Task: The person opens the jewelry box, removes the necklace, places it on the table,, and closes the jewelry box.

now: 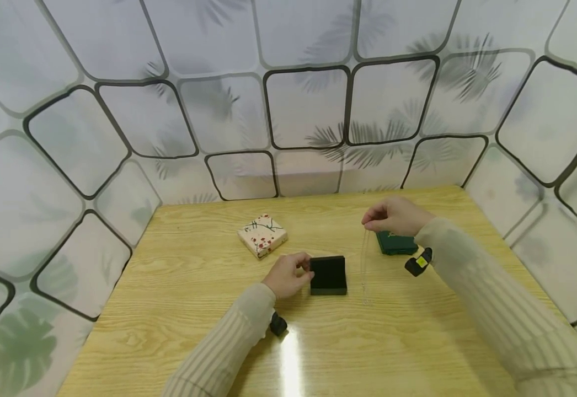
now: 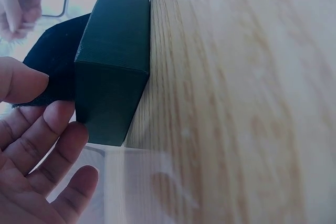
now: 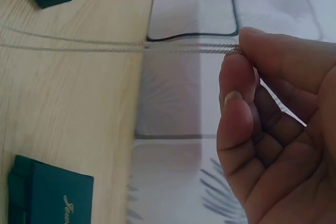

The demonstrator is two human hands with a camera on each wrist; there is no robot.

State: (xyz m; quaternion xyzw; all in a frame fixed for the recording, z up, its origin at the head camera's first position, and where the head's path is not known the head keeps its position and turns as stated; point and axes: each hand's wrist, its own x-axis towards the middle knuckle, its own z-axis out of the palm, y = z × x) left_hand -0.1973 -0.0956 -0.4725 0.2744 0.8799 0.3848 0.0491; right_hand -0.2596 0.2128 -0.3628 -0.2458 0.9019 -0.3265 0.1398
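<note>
My right hand [image 1: 396,215] is raised above the table and pinches a thin silver necklace [image 3: 184,50] between thumb and forefinger. Two strands of its chain hang down, faint in the head view. Left of the chain stands a small dark green box [image 2: 113,30] on the table. At the box's left side, my left hand [image 1: 287,275] pinches a black pad [image 2: 59,56] between thumb and fingers. The pad tilts up out of the box's opening, its far part hidden behind the box wall.
Under and behind the right wrist lies a green box lid [image 3: 60,198] with gold lettering. A cream box [image 1: 262,236] with a red floral pattern sits at the back left of the wooden table [image 1: 194,259]. Patterned cloth walls [image 1: 308,105] stand behind and at both sides.
</note>
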